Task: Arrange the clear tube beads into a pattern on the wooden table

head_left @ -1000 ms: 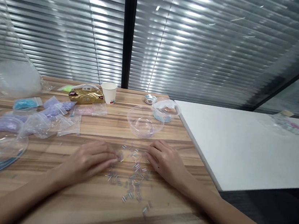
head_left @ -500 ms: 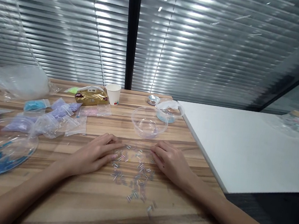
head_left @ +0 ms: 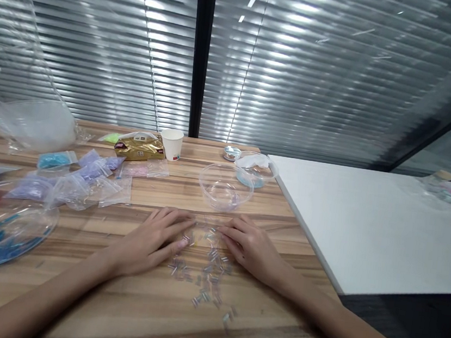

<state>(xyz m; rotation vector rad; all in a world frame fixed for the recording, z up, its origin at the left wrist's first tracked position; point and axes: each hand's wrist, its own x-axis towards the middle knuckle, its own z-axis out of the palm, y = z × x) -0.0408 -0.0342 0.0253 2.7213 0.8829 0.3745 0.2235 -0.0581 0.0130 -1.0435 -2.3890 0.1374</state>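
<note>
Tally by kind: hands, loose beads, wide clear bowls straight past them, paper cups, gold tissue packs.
Left hand and right hand: 2
Near clear bowl and far clear bowl: 2
Paper cup: 1
Gold tissue pack: 1
Loose beads: too blurred to count
Total counted: 6

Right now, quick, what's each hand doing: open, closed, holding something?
Left hand: open, thumb and fingers apart at the beads.
Right hand: fingers loosely curled beside the beads; can't tell if it holds any.

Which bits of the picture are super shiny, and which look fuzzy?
Head view: bright glare streaks the window blinds; head view again: the little tube pieces near the left hand and right hand look smeared.
</note>
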